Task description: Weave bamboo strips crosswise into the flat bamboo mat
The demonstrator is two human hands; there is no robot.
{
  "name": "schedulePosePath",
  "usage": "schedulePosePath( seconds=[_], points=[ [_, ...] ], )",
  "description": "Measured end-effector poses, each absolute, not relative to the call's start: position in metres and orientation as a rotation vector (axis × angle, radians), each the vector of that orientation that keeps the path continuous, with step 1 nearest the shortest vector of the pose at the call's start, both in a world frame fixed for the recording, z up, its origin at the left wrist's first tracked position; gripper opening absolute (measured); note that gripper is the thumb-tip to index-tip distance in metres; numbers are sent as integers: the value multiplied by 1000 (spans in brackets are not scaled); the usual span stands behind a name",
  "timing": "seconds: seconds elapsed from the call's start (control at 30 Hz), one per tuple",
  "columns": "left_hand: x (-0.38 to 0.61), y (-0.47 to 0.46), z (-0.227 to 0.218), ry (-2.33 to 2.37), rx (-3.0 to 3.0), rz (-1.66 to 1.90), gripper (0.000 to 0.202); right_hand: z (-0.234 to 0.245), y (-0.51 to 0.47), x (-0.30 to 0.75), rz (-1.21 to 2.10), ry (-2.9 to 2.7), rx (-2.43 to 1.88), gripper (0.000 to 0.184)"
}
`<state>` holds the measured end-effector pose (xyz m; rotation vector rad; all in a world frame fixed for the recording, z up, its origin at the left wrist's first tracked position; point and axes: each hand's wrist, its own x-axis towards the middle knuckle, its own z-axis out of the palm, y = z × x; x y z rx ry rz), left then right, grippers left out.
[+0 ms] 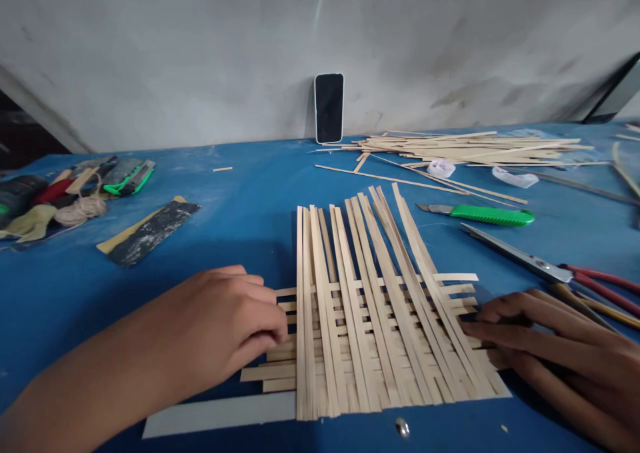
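A woven mat of pale bamboo strips [370, 320] lies flat on the blue table [240, 220], its long strips fanning away from me. My left hand [225, 323] rests at the mat's left edge, fingers curled and pressed on the ends of the cross strips. My right hand [550, 340] lies at the right edge, fingers stretched out flat against the ends of the cross strips there. Neither hand lifts anything off the table.
A green utility knife [480, 214] and red-handled shears [555, 273] lie right of the mat. A pile of loose strips [465, 148] sits at the back right. A phone [329, 108] leans on the wall. Sandpaper [147, 233], twine and tools [75, 190] lie left.
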<state>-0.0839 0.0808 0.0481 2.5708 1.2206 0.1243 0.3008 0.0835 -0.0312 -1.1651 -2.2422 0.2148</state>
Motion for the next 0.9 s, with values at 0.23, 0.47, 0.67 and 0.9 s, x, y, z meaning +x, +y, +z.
schedulePosePath(
  seconds=[0.23,0.47,0.67,0.9],
  points=[
    [-81,86,49,1205,2568,-7,22,-35,84,304,214,-2259,-1169,25],
    [-84,88,45,1271,2544,6,15,-38,84,306,208,-2261,-1167,26],
    [-82,88,48,1271,2541,-8,14,-35,85,304,178,-2289,-1149,27],
    [-83,89,46,1286,2553,-52,12,-38,89,310,137,-2347,-1064,27]
  ],
)
